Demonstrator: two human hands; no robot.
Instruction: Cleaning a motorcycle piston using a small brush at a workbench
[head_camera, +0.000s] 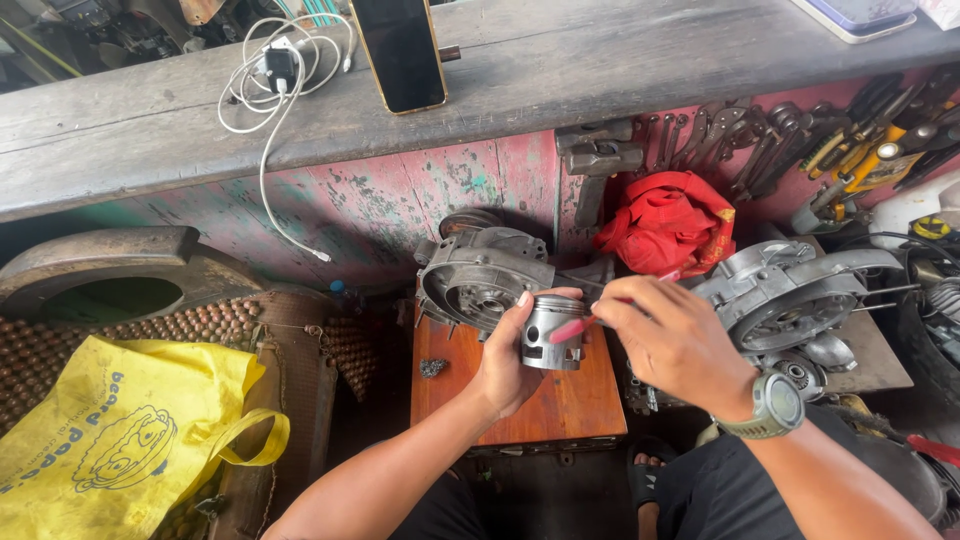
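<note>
My left hand (508, 352) is gripping the piston (553, 333) while my right hand (672, 335) is pinching a red brush (580, 322) against it; a loosening grip could be dropping the piston onto the wooden worktop (560, 405).

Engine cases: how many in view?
2. One engine case stands on the wooden stool, behind the piston in the left hand. The other engine case lies to the right, beyond the right hand. Clutter may hide more.
</note>
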